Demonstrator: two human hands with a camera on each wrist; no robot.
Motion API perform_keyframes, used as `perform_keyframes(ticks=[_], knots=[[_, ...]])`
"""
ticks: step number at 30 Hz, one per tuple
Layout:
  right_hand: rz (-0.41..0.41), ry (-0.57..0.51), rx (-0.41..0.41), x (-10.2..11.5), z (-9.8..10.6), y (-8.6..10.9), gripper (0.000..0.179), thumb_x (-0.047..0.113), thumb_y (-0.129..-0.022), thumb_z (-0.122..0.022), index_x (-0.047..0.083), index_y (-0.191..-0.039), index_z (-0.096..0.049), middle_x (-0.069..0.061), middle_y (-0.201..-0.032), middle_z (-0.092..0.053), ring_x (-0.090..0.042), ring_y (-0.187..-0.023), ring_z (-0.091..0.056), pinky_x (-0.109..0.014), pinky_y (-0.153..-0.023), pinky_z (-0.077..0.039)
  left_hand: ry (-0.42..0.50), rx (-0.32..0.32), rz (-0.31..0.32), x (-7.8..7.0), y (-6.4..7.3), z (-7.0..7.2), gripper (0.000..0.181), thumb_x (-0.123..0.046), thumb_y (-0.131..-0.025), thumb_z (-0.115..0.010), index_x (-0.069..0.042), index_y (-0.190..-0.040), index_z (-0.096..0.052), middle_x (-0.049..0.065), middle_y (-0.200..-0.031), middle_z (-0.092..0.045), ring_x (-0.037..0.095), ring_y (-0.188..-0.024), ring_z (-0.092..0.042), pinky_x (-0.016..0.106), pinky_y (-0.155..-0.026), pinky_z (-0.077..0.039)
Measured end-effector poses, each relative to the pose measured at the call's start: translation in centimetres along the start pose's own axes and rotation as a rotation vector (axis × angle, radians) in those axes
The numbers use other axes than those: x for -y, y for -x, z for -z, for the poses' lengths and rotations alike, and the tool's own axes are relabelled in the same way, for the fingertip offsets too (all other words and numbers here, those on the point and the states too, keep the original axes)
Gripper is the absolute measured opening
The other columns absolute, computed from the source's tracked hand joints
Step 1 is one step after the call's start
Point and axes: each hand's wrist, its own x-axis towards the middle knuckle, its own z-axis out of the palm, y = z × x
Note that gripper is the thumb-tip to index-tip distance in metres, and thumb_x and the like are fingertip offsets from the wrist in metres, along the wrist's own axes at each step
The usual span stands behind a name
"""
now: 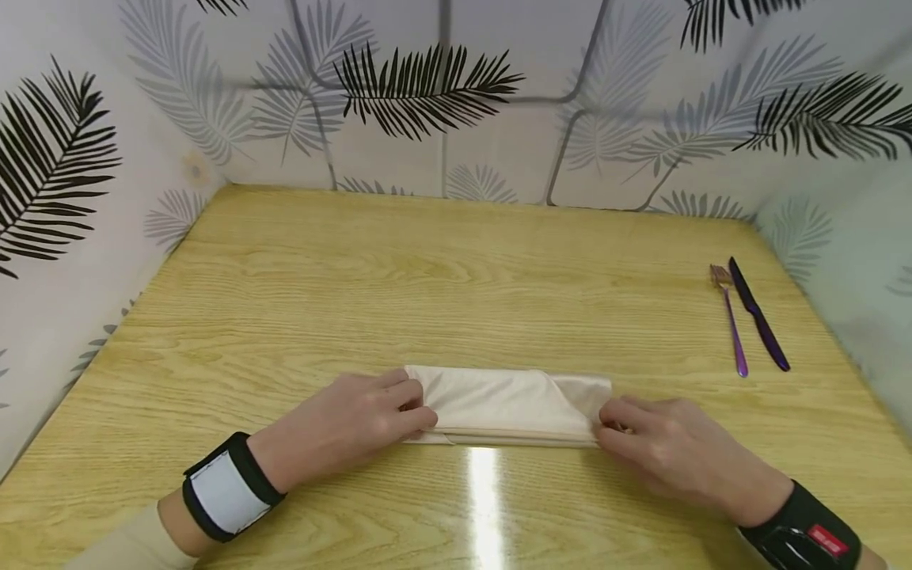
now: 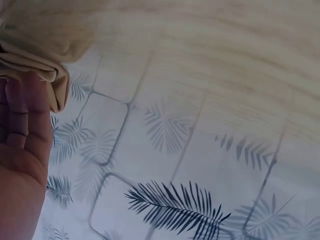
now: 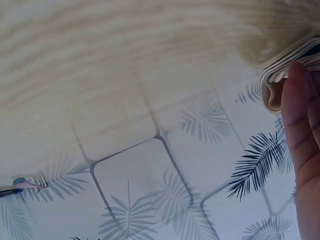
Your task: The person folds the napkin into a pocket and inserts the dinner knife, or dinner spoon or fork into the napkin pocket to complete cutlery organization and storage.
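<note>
A cream cloth napkin [image 1: 499, 400], folded into a long flat strip, lies near the front of the table. At its left end my left hand [image 1: 349, 427] pinches the cloth between thumb and curled fingers. The right end is pinched the same way by my right hand [image 1: 684, 451]. Stacked fold layers show along the near edge, and a slanting fold crosses the right part. In the left wrist view, the napkin's folded end [image 2: 60, 92] sticks out past the fingers. Several layers of the napkin [image 3: 272, 97] appear beside my thumb in the right wrist view.
A purple-handled fork [image 1: 732, 324] and a dark knife [image 1: 758, 317] lie side by side at the table's right. The wood-grain table [image 1: 427, 277] meets a leaf-patterned curtain [image 1: 499, 150] at its back and sides. Light reflects off the table just before the napkin.
</note>
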Motion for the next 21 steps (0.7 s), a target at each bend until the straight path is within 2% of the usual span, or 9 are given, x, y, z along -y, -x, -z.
perform_keyframes(ticks=[4,7,10,12,14,17,19,21], knots=[[-0.032,-0.020,0.044,0.0,-0.1,0.0,0.043,0.031,-0.111,-0.030,0.021,-0.088,-0.066,0.008,-0.097,-0.059,-0.004,-0.078,-0.053,-0.019,-0.055,-0.044,-0.101,-0.003,-0.074,-0.3,0.0,-0.2,0.022,-0.020,-0.108,-0.046,-0.015,-0.095,-0.063,-0.004,-0.087,-0.061,0.013,-0.081,-0.056,0.025,-0.071,-0.054],[-0.053,-0.055,0.065,-0.1,-0.2,-0.1,0.028,0.030,-0.107,-0.047,0.024,-0.086,-0.064,0.010,-0.099,-0.057,-0.003,-0.081,-0.049,-0.019,-0.059,-0.044,-0.175,0.000,-0.110,-0.5,0.0,-0.4,0.029,-0.020,-0.111,-0.039,-0.013,-0.094,-0.061,-0.002,-0.088,-0.062,0.016,-0.084,-0.057,0.028,-0.076,-0.053],[-0.057,-0.068,0.069,-0.1,-0.2,-0.2,0.010,0.023,-0.095,-0.067,0.025,-0.086,-0.063,0.011,-0.099,-0.057,-0.002,-0.082,-0.049,-0.020,-0.061,-0.045,-0.224,0.014,-0.125,-0.7,0.0,-0.5,0.031,-0.015,-0.111,-0.034,-0.011,-0.093,-0.059,0.000,-0.088,-0.062,0.018,-0.083,-0.057,0.029,-0.078,-0.053],[-0.047,-0.065,0.066,-0.2,-0.1,-0.3,0.014,0.018,-0.086,-0.076,0.024,-0.087,-0.064,0.010,-0.100,-0.058,-0.004,-0.083,-0.050,-0.022,-0.063,-0.047,-0.242,0.021,-0.130,-0.8,0.0,-0.5,0.032,-0.014,-0.112,-0.032,-0.010,-0.093,-0.058,0.001,-0.086,-0.060,0.018,-0.081,-0.058,0.029,-0.075,-0.054],[-0.037,-0.060,0.063,-0.2,-0.1,-0.3,0.017,0.017,-0.081,-0.079,0.024,-0.087,-0.065,0.009,-0.099,-0.058,-0.004,-0.084,-0.051,-0.024,-0.064,-0.048,-0.233,0.031,-0.123,-0.8,-0.1,-0.5,0.032,-0.015,-0.112,-0.031,-0.010,-0.094,-0.057,0.002,-0.085,-0.059,0.018,-0.077,-0.057,0.028,-0.071,-0.054],[-0.020,-0.067,0.077,-0.2,-0.1,-0.4,0.014,0.018,-0.082,-0.077,0.024,-0.087,-0.066,0.009,-0.097,-0.055,-0.006,-0.084,-0.049,-0.026,-0.067,-0.048,-0.185,0.031,-0.101,-0.7,-0.1,-0.5,0.031,-0.016,-0.112,-0.030,-0.011,-0.095,-0.056,0.001,-0.085,-0.058,0.016,-0.074,-0.054,0.028,-0.066,-0.050],[0.006,-0.080,0.060,-0.3,-0.2,-0.8,0.012,0.019,-0.083,-0.076,0.025,-0.085,-0.065,0.010,-0.092,-0.052,-0.006,-0.082,-0.046,-0.026,-0.067,-0.046,-0.152,0.024,-0.088,-0.7,-0.3,-0.4,0.032,-0.016,-0.112,-0.029,-0.013,-0.094,-0.056,0.000,-0.083,-0.055,0.016,-0.073,-0.051,0.029,-0.069,-0.047],[-0.002,-0.085,0.060,-0.3,-0.2,-1.4,0.012,0.023,-0.088,-0.074,0.026,-0.082,-0.064,0.012,-0.086,-0.047,-0.004,-0.078,-0.042,-0.024,-0.065,-0.041,-0.132,0.022,-0.076,-0.6,-0.7,-0.4,0.032,-0.018,-0.111,-0.031,-0.016,-0.092,-0.056,-0.001,-0.083,-0.053,0.016,-0.073,-0.048,0.031,-0.073,-0.045]])
